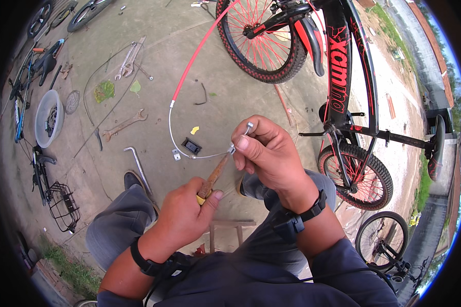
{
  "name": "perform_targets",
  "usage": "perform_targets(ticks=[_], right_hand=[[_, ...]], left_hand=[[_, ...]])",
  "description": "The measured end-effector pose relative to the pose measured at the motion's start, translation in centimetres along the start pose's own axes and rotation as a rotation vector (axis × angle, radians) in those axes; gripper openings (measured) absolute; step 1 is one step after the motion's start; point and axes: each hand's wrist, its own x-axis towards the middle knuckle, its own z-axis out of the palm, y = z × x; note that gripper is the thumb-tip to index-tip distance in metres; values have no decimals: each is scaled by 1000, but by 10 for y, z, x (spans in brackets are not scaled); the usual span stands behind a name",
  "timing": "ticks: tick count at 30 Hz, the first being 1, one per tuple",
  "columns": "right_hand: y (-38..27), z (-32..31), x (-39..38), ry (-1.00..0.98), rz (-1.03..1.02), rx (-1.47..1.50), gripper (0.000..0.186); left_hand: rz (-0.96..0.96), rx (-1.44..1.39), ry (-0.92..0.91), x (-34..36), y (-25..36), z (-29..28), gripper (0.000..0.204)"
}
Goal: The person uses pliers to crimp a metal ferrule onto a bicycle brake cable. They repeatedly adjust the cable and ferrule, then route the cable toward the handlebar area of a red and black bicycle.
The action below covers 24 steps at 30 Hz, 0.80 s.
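Observation:
My left hand (pixel 182 212) is closed around the yellow grip of a rusty, pointed tool that looks like long-nose pliers (pixel 213 179). The tip points up and right, close to a small metal fitting (pixel 231 150). My right hand (pixel 274 156) pinches that fitting and the end of a thin brake cable (pixel 170 122) between thumb and fingers. A silver end piece (pixel 249 126) sticks up beyond the thumb. From there the cable loops left and up into a red outer casing (pixel 193 59). A small metal bracket (pixel 176 154) hangs on or lies beside the cable.
A black-and-red bicycle (pixel 338 66) stands on the right. On the concrete lie a black plastic piece (pixel 191 146), an open-ended wrench (pixel 125 125), a bent metal bar (pixel 138 169) and more wrenches (pixel 128 64). A white basin (pixel 49 115) holds parts at the left.

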Motion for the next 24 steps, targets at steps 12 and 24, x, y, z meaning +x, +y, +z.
perform_targets(ticks=[12, 24], right_hand=[[2, 4, 3, 42, 36, -27, 16], [4, 3, 4, -18, 28, -18, 14]], left_hand=[[-41, -9, -28, 0, -3, -4, 33], [-166, -431, -392, 1, -9, -15, 25]])
